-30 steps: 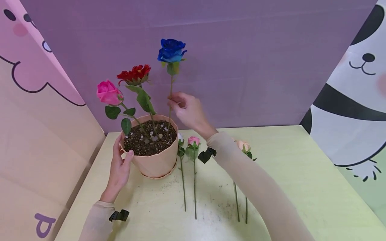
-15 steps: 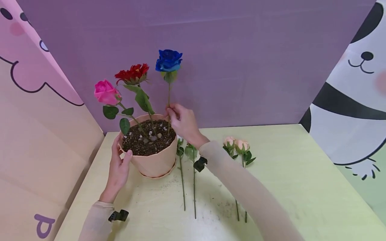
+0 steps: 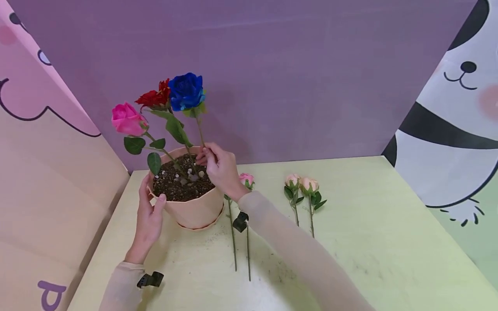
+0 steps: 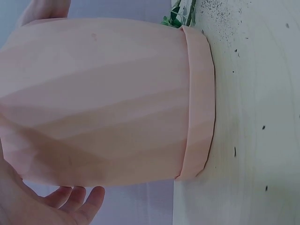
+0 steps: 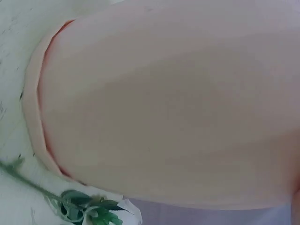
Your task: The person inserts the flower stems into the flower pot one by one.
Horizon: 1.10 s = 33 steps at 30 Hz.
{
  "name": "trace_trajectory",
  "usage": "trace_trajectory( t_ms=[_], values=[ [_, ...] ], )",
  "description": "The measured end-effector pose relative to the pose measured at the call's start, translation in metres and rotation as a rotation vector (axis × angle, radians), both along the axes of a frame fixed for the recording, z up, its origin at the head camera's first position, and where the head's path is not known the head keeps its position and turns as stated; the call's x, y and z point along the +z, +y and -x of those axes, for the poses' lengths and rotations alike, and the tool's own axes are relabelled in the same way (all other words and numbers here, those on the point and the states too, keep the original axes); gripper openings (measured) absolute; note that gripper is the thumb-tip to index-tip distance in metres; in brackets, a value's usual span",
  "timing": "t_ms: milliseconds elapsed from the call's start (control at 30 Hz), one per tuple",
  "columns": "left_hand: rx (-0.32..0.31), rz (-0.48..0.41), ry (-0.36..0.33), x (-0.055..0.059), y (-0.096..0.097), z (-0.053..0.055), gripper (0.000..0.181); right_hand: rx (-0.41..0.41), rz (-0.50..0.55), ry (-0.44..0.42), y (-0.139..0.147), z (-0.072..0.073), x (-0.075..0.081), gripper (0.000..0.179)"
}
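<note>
My right hand (image 3: 222, 169) pinches the stem of a blue rose (image 3: 186, 91) low down, over the right side of a peach flowerpot (image 3: 194, 214). The rose's head tilts left, overlapping a red flower (image 3: 152, 99) that stands in the pot's soil (image 3: 174, 188). Left of that, a bright pink rose (image 3: 128, 119) leans out of the same soil. The blue rose's lower stem end is hidden behind my fingers. My left hand (image 3: 148, 221) grips the pot's left side, thumb at the rim. In the left wrist view, its fingertips (image 4: 96, 196) curl against the pot wall (image 4: 103, 93).
The pot stands in a matching saucer (image 5: 32, 103). Right of it lie a light pink rose (image 3: 247, 179) and a white rose (image 5: 133, 212), partly covered by my right arm. Two peach roses (image 3: 310, 185) lie farther right. Soil crumbs dot the table (image 3: 381, 224); a purple backdrop (image 3: 311, 86) rises behind.
My right hand has moved down and left with the blue rose, from above the rim to close over the soil. The rose's head now tilts left. My left hand keeps its grip on the flowerpot.
</note>
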State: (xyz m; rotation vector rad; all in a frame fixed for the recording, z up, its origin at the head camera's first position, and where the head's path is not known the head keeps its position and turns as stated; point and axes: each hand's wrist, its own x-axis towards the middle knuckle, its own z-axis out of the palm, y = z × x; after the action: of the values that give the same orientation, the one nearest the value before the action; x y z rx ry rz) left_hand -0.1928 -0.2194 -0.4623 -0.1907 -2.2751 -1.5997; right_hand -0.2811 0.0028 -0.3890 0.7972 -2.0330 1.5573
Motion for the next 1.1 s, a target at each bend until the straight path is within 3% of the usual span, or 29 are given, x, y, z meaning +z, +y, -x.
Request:
trace_trajectory(
  t_ms=[267, 533, 700, 1100],
  values=[
    [-0.016, -0.031, -0.004, 0.002, 0.0, -0.001, 0.07, -0.074, -0.029, -0.003, -0.002, -0.003, 0.002, 0.022],
    [-0.02, -0.026, -0.006, 0.004, -0.001, -0.001, 0.071, -0.047, -0.026, -0.093, 0.001, -0.005, 0.006, 0.025],
    [-0.023, -0.023, -0.005, 0.004, 0.0, 0.0, 0.071, -0.11, -0.021, -0.107, 0.006, -0.007, 0.003, 0.025],
    [-0.019, -0.018, -0.025, 0.004, 0.001, -0.001, 0.072, -0.088, 0.062, -0.141, 0.013, -0.009, 0.007, 0.029]
  ],
)
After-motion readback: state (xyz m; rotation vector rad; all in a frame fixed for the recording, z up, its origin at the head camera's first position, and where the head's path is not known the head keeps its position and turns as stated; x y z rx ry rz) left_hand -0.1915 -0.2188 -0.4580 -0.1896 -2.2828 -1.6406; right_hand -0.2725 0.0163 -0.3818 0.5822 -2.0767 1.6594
